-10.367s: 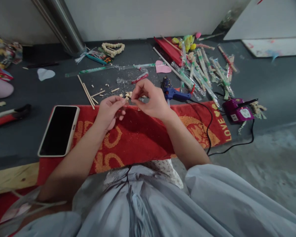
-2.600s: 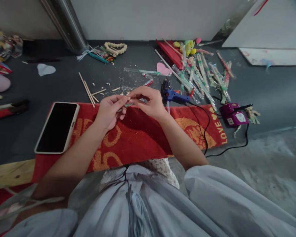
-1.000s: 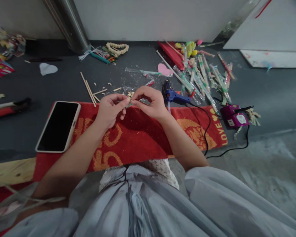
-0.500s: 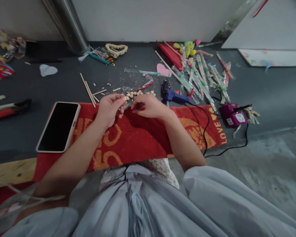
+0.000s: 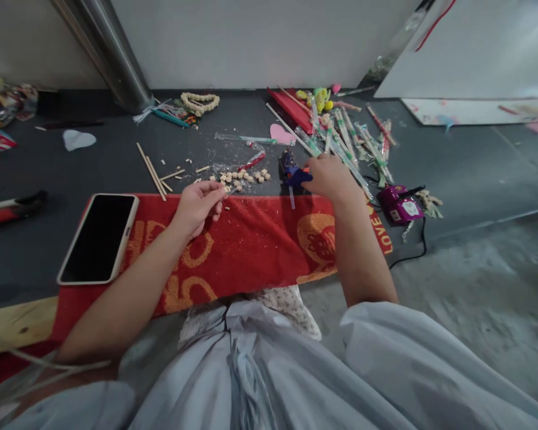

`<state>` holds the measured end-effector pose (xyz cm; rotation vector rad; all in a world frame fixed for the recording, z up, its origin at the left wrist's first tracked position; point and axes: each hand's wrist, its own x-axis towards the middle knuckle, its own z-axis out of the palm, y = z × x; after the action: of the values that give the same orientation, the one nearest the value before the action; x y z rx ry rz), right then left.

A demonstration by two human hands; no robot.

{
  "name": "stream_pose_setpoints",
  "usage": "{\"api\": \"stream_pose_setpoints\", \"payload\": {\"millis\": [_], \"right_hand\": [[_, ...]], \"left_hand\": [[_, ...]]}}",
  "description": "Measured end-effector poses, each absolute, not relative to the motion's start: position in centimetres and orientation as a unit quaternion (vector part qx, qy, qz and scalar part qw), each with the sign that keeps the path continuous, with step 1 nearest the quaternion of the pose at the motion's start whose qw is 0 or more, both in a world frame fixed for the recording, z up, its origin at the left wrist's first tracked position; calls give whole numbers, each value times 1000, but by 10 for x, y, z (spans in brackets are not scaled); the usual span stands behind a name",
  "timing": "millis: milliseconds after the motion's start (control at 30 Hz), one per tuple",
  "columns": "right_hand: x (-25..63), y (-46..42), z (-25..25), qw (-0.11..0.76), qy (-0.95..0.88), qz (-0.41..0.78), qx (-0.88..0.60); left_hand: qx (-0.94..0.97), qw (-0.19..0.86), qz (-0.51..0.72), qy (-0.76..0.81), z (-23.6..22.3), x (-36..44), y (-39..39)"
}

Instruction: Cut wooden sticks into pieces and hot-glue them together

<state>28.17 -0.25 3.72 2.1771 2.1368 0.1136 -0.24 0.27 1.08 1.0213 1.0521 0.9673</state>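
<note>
My left hand (image 5: 201,206) pinches a small cream-coloured piece (image 5: 226,189) between thumb and finger, above the edge of the red towel (image 5: 251,251). Just beyond its fingertips lies a cluster of little pale star-like pieces (image 5: 244,176). Over on the right, my right hand (image 5: 330,176) has its fingers round the handle of a blue hot glue gun (image 5: 293,170). A clear glue stick (image 5: 292,197) points from the gun toward the towel. The hand covers most of the handle.
A phone (image 5: 99,239) lies on the towel's left end. Thin wooden sticks (image 5: 151,170) rest beyond it. Wrapped sticks (image 5: 341,134) pile up at the back right, near a purple power adapter (image 5: 401,204) with a black cord. Red-handled pliers (image 5: 13,209) lie far left.
My right hand has moved right, away from my left hand, and taken hold of the glue gun. My left hand keeps its pinch. The whole view has shifted slightly.
</note>
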Motion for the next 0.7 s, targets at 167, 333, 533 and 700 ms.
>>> {"api": "stream_pose_setpoints", "payload": {"millis": [167, 333, 533, 700], "right_hand": [[284, -1, 24, 85, 707, 27, 701], [290, 1, 24, 69, 731, 19, 678], [293, -11, 28, -202, 749, -177, 606], [253, -19, 20, -455, 578, -490, 468]], "left_hand": [[457, 633, 410, 472, 9, -2, 3], [459, 632, 407, 473, 9, -2, 3], [451, 629, 434, 461, 6, -4, 5], [425, 612, 475, 468, 11, -2, 5]]}}
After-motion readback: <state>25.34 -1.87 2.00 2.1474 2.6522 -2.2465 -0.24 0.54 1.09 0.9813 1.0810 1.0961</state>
